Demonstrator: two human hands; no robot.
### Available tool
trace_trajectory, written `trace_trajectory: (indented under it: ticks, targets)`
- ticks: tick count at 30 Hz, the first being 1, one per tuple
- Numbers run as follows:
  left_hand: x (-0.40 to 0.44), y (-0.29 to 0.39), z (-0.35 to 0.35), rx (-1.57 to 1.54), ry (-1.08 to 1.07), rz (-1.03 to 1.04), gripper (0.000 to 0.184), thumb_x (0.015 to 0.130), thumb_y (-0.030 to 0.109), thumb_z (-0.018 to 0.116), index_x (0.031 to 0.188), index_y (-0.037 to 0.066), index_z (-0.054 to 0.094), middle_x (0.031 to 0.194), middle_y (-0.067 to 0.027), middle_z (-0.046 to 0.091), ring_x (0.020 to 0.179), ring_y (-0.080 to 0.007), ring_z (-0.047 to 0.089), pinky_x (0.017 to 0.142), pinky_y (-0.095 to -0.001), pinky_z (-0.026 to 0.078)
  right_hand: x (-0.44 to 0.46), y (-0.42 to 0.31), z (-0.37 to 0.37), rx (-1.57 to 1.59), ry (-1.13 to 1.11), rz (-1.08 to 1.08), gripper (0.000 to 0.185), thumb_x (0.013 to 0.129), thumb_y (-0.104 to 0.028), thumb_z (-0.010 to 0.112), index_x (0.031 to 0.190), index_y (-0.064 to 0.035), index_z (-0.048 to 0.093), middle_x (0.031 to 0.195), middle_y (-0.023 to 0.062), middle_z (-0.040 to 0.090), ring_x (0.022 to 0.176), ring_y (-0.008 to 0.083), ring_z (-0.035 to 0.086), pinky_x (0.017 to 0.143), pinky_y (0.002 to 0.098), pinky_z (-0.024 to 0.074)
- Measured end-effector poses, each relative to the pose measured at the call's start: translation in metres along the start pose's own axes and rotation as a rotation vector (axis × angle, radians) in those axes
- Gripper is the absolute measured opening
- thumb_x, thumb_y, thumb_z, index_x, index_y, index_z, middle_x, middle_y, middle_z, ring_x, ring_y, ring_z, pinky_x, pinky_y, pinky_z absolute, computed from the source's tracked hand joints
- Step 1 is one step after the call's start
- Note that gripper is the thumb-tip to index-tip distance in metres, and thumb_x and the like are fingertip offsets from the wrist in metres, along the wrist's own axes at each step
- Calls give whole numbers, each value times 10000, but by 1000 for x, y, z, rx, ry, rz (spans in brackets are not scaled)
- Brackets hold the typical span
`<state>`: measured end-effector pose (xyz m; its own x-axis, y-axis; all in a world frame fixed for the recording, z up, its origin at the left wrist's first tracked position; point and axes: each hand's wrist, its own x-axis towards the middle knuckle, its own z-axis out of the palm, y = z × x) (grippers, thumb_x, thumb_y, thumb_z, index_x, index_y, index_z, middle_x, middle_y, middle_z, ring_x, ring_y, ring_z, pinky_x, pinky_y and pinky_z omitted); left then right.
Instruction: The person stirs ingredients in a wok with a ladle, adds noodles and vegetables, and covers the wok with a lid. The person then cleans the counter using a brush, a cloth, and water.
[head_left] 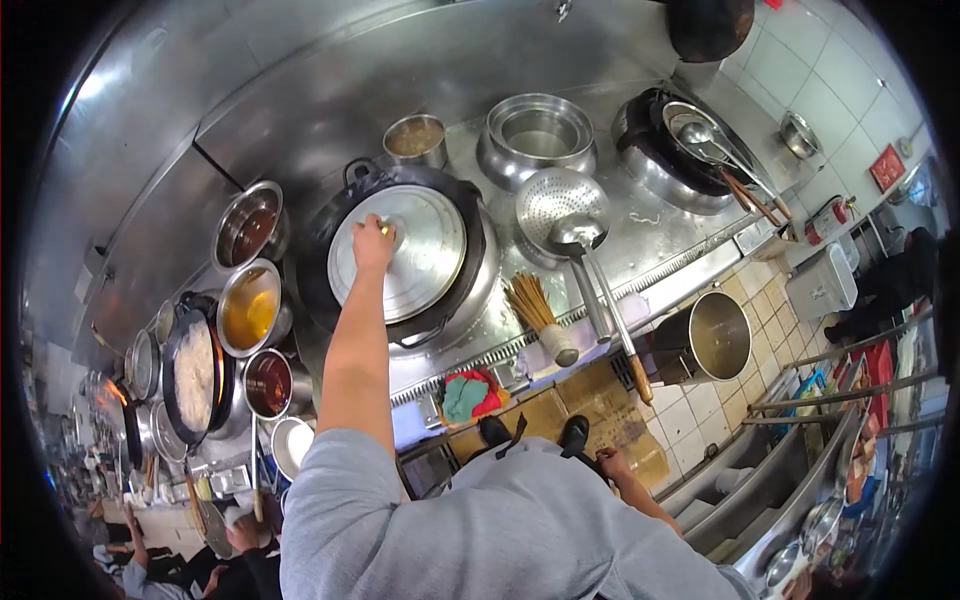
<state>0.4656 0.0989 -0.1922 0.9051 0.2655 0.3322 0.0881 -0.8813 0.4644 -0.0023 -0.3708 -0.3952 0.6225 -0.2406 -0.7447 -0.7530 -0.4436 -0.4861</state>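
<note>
My left hand [373,243] is closed on the handle at the middle of a round metal lid [425,265]. This lid lies inside the rim of a large black wok [482,250] and hides what is in it. Low beside my body is my right hand [613,463], small in view with its fingers curled; whether it holds anything is hidden. To the right of the wok, a perforated skimmer [560,200] and a ladle [578,232] lie with their handles toward me. A bamboo brush [535,305] rests near the front edge of the metal stove.
Left of the wok stand bowls of dark sauce [250,235] and yellow oil [250,308]. Another wok [195,375] holds pale food. Behind are two metal pots [540,130] [415,140]. A tall bucket [718,335] stands right. Other people work at lower left.
</note>
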Motion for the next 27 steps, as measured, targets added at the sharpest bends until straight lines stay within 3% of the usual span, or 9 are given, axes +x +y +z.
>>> trace_trajectory:
  ticks: [6, 10, 14, 17, 19, 22, 23, 25, 27]
  targets:
    - [4, 3, -8, 44, -88, -19, 392, 753, 284, 656, 1076, 86, 556, 1023, -201, 536, 950, -366, 551, 828, -416, 471, 29, 12, 3, 9, 22, -113, 278, 855, -190, 540, 1045, -1, 612, 853, 129, 670, 756, 186, 638, 693, 291, 492]
    - [2, 2, -16, 149, -154, 37, 492, 748, 321, 647, 1165, 90, 529, 1044, -195, 572, 1000, -381, 534, 851, -410, 466, 14, -9, -13, -216, 3, -145, 337, 824, -308, 552, 1047, -71, 639, 954, 148, 662, 880, 270, 637, 805, 360, 477]
    - [-69, 61, -64, -15, 115, 213, 454, 799, 252, 599, 1185, 28, 518, 974, -143, 642, 869, -299, 608, 825, -384, 461, 21, -7, -44, -263, 32, -109, 330, 824, -324, 566, 1080, -127, 636, 1032, 166, 635, 1000, 308, 593, 871, 381, 454]
    - [-184, 126, -94, -884, -461, -219, 340, 862, 216, 591, 1141, 25, 549, 941, -67, 631, 735, -130, 587, 674, -271, 475, 35, 5, -72, -267, 13, -185, 320, 810, -312, 572, 1029, -92, 654, 902, 147, 670, 844, 244, 649, 770, 354, 492]
    - [-281, 162, -87, -902, -665, -157, 334, 893, 274, 574, 1138, 48, 557, 981, -19, 601, 743, -95, 562, 668, -256, 467, 65, 36, -90, -262, -65, -228, 316, 808, -289, 579, 1031, -77, 651, 873, 139, 673, 785, 217, 654, 720, 335, 500]
    - [-425, 154, -13, -874, -1131, -99, 469, 909, 356, 530, 1261, 49, 489, 1194, -67, 561, 1096, -178, 509, 973, -322, 370, 102, 68, -124, -277, -155, -242, 254, 813, -215, 581, 984, -43, 654, 801, 113, 669, 655, 159, 643, 600, 294, 499]
    - [-476, 150, 5, -856, -1215, -270, 520, 911, 409, 501, 1281, 44, 469, 1272, -89, 516, 1169, -188, 463, 1003, -324, 336, 121, 85, -135, -300, -205, -322, 227, 809, -204, 574, 952, -47, 655, 777, 101, 663, 644, 163, 637, 588, 290, 497]
    - [-588, 96, 66, -508, -1296, -376, 445, 881, 432, 516, 1189, 115, 572, 1201, -87, 575, 1125, -213, 522, 966, -301, 380, 144, 113, -166, -499, -292, -734, 179, 784, -178, 561, 878, -54, 650, 713, 74, 639, 608, 159, 618, 543, 287, 494]
    - [-631, 89, 54, -361, -913, -551, 390, 832, 440, 544, 1085, 159, 641, 1097, -79, 630, 1054, -242, 572, 921, -334, 428, 210, 172, -183, -729, -264, -719, 320, 815, -324, 503, 862, -54, 668, 914, 153, 653, 896, 320, 614, 779, 390, 491]
